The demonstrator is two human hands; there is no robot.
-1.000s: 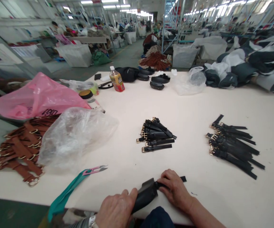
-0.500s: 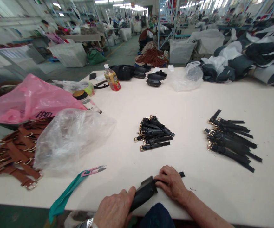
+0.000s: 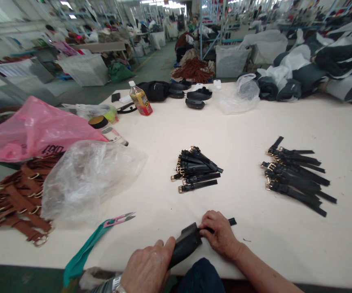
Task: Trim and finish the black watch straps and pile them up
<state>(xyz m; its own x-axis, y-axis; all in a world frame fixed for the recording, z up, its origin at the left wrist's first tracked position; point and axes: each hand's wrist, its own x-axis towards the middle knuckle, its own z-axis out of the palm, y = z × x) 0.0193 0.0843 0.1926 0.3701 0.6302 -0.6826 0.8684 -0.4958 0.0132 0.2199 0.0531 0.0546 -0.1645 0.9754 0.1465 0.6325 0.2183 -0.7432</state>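
My left hand (image 3: 150,264) is closed round a thick black handheld tool (image 3: 185,245), whose exact kind I cannot make out. The tool's broad head points right, up against the fingertips of my right hand (image 3: 220,234). Those fingers pinch a short black strap (image 3: 232,221); its tail sticks out to the right and its other end is hidden at the tool's head. Beyond my hands lies a pile of black buckle straps (image 3: 199,169) with gold buckles. A second group of such straps (image 3: 298,177) is spread out on the right.
Pink-handled thread snips (image 3: 119,219) with a teal cloth strip (image 3: 86,252) lie left of my hands. Farther left are a clear plastic bag (image 3: 90,183), brown straps (image 3: 20,199) and a pink bag (image 3: 38,130). A drink bottle (image 3: 141,99) stands at the table's back.
The view has shifted slightly. My hands, the black tool and the strap keep nearly the same pose, the tool's head still against the right fingertips.
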